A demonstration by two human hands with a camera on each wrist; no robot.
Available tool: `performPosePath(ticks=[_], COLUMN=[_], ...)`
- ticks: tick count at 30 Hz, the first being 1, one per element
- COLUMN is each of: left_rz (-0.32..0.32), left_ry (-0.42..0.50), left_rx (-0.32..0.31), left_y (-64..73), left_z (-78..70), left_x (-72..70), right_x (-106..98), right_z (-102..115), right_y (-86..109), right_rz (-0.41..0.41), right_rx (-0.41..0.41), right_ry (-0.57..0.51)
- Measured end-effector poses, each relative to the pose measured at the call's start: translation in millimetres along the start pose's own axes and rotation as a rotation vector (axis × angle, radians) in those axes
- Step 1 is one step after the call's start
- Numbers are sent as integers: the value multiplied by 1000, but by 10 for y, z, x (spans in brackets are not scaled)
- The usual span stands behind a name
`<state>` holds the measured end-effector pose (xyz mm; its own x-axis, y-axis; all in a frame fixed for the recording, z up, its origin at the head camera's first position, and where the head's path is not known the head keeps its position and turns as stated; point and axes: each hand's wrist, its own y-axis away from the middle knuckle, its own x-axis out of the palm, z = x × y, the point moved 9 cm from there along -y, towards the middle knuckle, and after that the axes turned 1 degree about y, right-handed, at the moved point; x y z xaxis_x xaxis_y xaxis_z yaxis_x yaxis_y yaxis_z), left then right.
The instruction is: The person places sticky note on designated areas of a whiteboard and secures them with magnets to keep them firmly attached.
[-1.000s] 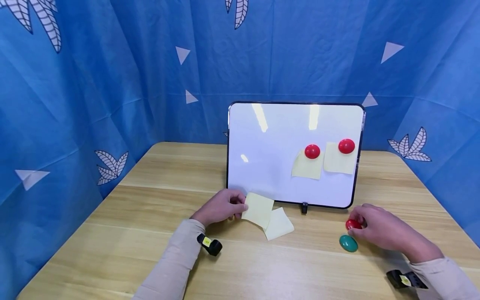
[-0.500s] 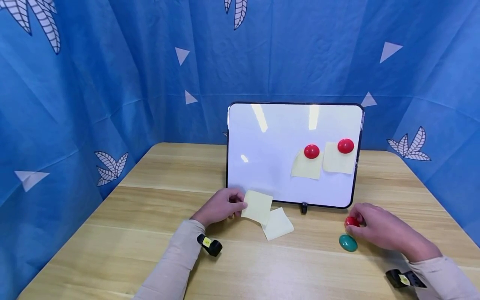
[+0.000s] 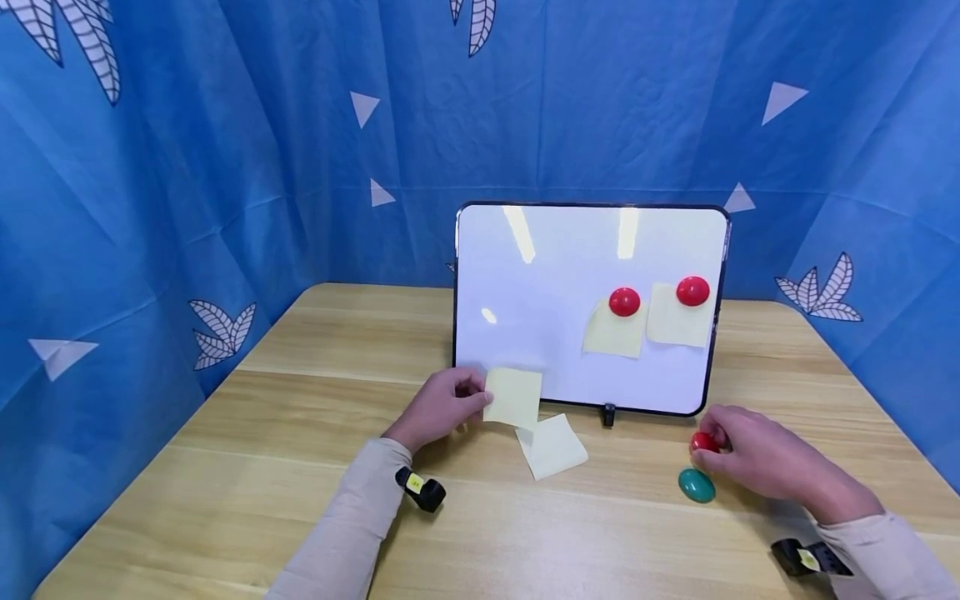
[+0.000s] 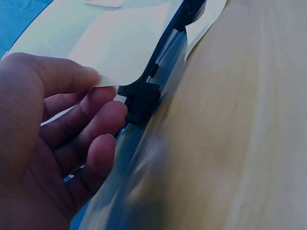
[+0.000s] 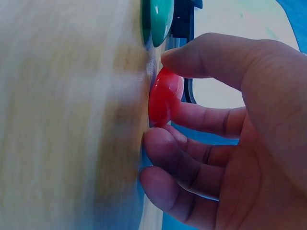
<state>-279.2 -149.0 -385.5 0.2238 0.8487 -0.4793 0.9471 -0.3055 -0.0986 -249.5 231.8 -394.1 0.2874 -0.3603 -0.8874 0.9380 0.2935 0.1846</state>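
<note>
My left hand (image 3: 442,404) pinches a pale yellow paper note (image 3: 513,396) by its left edge, thumb in front. The raised note stands before the lower left of the whiteboard (image 3: 540,308). Its lower corner overlaps, as seen from the head, a second paper note (image 3: 553,450) lying on the table. At the right, my right hand (image 3: 772,458) holds a red oval magnet (image 5: 163,98) between thumb and index finger, low at the tabletop; the other fingers curl beside it. A green oval magnet (image 3: 697,485) lies just in front of the red one.
Two notes hang on the board's right side, the left one (image 3: 613,335) and the right one (image 3: 675,323), each under a red magnet. A small black foot (image 3: 609,415) supports the board's lower edge. Blue curtain (image 3: 390,150) surrounds the wooden table (image 3: 540,542).
My left hand has risen slightly with its note, which has straightened and now covers less of the note on the table. The right hand has hardly moved with the red magnet.
</note>
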Motion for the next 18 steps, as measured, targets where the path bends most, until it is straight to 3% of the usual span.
performPosePath(ticks=[8,18], left_rz=[-114,-156], left_ry=[6,13], left_rx=[36,85], left_y=[-41,-125], left_z=[-29,-110], left_x=[-146,-256], right_x=[-10,0], right_z=[-3,4], right_y=[2,7], right_rz=[-3,-7], right_rx=[0,6], right_ry=[1,-20])
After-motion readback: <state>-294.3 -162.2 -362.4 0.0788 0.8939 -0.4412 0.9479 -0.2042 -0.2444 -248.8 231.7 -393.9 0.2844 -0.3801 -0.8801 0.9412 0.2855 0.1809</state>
